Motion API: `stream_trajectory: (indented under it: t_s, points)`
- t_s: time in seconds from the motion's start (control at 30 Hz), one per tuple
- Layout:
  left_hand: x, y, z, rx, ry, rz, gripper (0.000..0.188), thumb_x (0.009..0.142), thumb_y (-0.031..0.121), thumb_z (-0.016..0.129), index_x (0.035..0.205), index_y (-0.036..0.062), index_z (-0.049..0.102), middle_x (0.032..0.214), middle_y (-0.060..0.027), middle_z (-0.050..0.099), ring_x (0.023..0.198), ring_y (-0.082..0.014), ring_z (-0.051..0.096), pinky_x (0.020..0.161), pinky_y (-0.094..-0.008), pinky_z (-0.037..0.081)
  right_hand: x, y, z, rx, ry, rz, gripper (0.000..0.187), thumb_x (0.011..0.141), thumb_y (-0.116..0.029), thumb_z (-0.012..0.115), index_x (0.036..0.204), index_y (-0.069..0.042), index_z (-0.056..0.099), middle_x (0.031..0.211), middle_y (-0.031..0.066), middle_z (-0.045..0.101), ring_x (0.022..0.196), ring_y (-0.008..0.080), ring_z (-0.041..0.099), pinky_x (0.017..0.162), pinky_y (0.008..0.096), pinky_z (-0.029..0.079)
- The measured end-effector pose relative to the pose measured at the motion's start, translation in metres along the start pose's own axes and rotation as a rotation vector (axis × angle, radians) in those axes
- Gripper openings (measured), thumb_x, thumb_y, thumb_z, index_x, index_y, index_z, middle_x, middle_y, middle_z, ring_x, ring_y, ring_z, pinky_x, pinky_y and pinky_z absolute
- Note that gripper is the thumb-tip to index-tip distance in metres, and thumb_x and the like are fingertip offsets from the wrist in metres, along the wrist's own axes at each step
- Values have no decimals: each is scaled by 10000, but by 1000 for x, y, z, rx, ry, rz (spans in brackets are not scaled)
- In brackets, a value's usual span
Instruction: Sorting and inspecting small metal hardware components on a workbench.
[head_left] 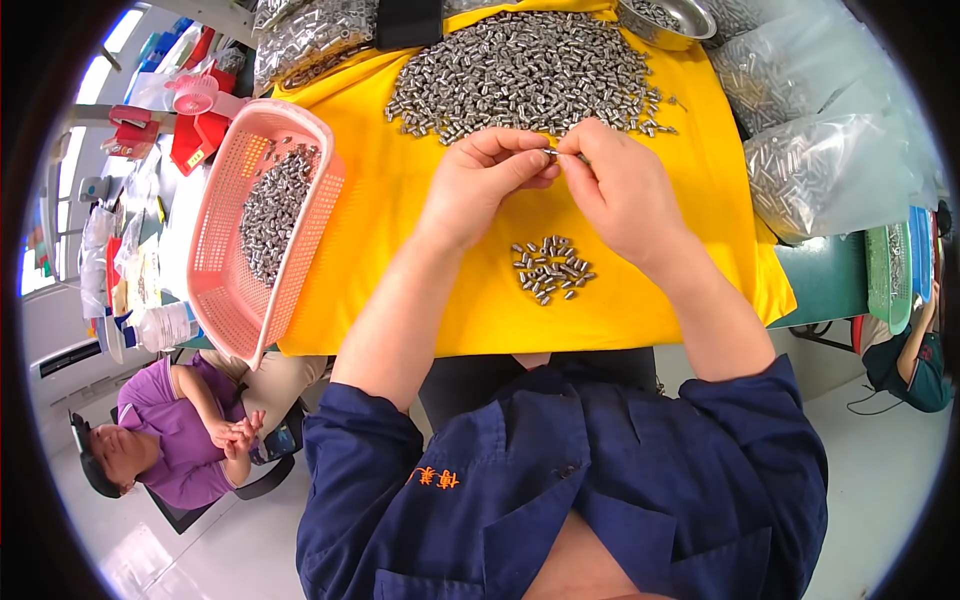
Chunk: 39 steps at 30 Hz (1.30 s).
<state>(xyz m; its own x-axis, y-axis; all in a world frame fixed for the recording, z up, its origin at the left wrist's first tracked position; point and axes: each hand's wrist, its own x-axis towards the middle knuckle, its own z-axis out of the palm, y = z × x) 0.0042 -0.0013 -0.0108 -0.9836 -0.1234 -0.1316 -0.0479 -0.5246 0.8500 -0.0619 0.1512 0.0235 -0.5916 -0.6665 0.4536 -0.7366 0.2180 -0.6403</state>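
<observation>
Head view: both bare hands in the upper middle of the frame, over a yellow cloth (390,290). Left hand (490,180): thumb and forefinger closed, pinching a small metal part (551,152), other fingers curled in. Right hand (622,190): thumb and forefinger pinched at the part's right end, rest folded. Part sits between the two sets of fingertips, mostly covered; its exact shape can't be told.

Just above the hands, top middle: large pile of metal pieces (520,75), silvery, short cylinders, loosely spread at the edges. Below the hands, near centre: small group of metal pieces (553,268) on the cloth, well apart from the large pile.

Left of frame: pink basket (212,235), perforated walls, similar pieces inside. Top edge, left of middle: black flat object (408,22), beside clear bags (315,40) of parts. Upper right: metal bowl (685,38) with pieces in it; right of the cloth, a clear plastic bag (815,175) of metal cylinders. Far right: green basket (888,275).

Lower left: seated person in a purple shirt (185,440), hands together.
</observation>
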Motion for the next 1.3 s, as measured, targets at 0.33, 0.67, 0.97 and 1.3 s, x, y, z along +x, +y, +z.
stream_trajectory:
  t_s: [0.33, 0.67, 0.97, 1.3]
  points:
    - [-4, 5, -4, 320, 158, 114, 100, 793, 24, 589, 890, 0, 591, 827, -46, 626, 743, -113, 595, 707, -233, 483, 2, 9, 0, 296, -66, 246, 82, 808, -97, 518, 801, -19, 494, 657, 91, 548, 557, 180, 508, 526, 302, 407]
    - [-3, 18, 8, 1199, -61, 315, 161, 732, 49, 589, 889, 55, 629, 904, -88, 616, 838, -208, 594, 715, -298, 469, 8, 15, -10, 353, 146, 237, 65, 800, -81, 530, 808, -21, 509, 654, 38, 549, 561, 90, 476, 503, 258, 388]
    - [25, 18, 2, 1581, -27, 349, 131, 743, 85, 619, 870, 56, 632, 817, -70, 604, 748, -209, 595, 679, -292, 467, 7, 9, -13, 292, 98, 263, 84, 802, -105, 528, 816, -24, 510, 652, 76, 565, 516, 152, 485, 490, 275, 390]
    - [4, 9, 0, 272, -4, 65, 133, 788, -3, 594, 919, -15, 578, 831, -79, 621, 773, -146, 604, 724, -252, 491, 3, 6, -8, 313, -76, 227, 86, 793, -106, 526, 798, -23, 501, 608, 93, 527, 509, 171, 481, 493, 291, 385]
